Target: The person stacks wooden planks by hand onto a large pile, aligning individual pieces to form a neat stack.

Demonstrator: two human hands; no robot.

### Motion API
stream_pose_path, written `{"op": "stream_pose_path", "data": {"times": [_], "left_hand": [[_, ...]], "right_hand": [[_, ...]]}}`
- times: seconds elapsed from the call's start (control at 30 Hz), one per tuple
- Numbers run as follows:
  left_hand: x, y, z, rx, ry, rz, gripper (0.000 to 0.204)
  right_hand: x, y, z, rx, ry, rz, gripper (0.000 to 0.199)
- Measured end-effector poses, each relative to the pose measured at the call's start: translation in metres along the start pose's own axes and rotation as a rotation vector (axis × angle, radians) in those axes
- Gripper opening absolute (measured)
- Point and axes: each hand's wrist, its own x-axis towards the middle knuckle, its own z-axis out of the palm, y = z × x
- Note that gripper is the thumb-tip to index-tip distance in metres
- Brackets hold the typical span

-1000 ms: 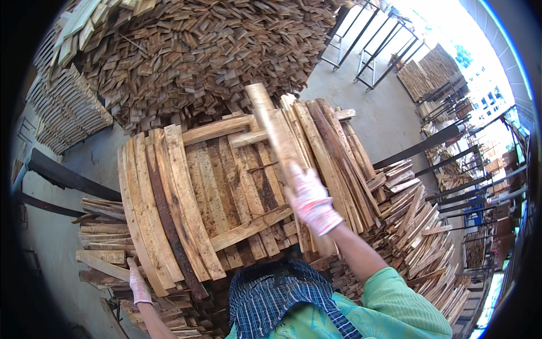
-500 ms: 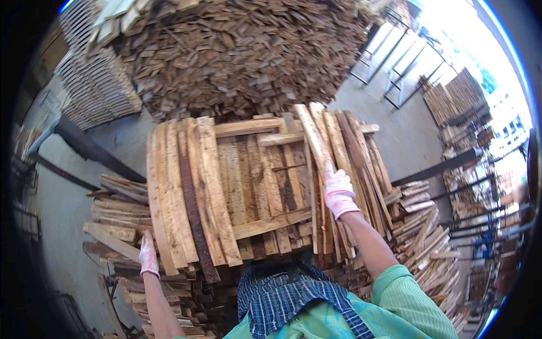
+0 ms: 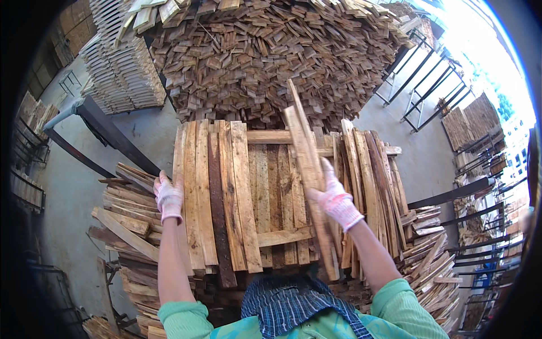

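The gloved right hand (image 3: pixel 337 201) is gripping the raised planks (image 3: pixel 305 152), of which 2 upper ends are showing; the planks are standing out blurred at the inner edge of the right plank row (image 3: pixel 370 186). The gloved left hand (image 3: pixel 168 199) is resting at the outer edge of the left plank row (image 3: pixel 230 192), fingers partly extended; whether it is gripping cannot be told. Between the 2 rows, lower planks (image 3: pixel 262 195) are lying lengthwise, with a near slat (image 3: pixel 285 236) crossing them and a far slat (image 3: pixel 268 137) running behind. Side stacks (image 3: pixel 132 212) are flanking the rows, and dark bars (image 3: pixel 121 138) are projecting outward. Beyond, a large wood pile (image 3: pixel 271 62) is rising, with a pale board stack (image 3: pixel 127 76) standing left of it.
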Motion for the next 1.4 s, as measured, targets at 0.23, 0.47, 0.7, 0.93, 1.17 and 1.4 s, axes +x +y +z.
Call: {"op": "stream_pose_path", "data": {"times": [0.23,0.47,0.7,0.93,1.17,1.4], "left_hand": [[0.061,0.005,0.022,-0.135,-0.554,-0.065,0.08],[0.061,0.007,0.005,-0.067,-0.558,0.017,0.075],[0.052,0.039,-0.005,-0.057,-0.628,-0.135,0.1],[0.075,-0.041,0.044,-0.091,-0.426,0.027,0.09],[-0.02,0.102,0.03,0.162,0.178,0.575,0.064],[-0.231,0.277,0.095,-0.592,-0.946,0.503,0.063]], "right_hand": [[0.044,0.049,0.119,-0.559,-0.044,0.125,0.088],[0.025,-0.011,0.159,-0.278,-0.079,0.314,0.086],[0.015,0.0,0.188,-0.479,-0.157,0.199,0.084],[0.007,-0.016,0.186,-0.479,-0.239,0.193,0.082],[0.027,0.014,0.039,-0.521,-0.402,-0.151,0.043],[-0.029,0.164,-0.221,-0.703,0.312,0.411,0.096]]}}
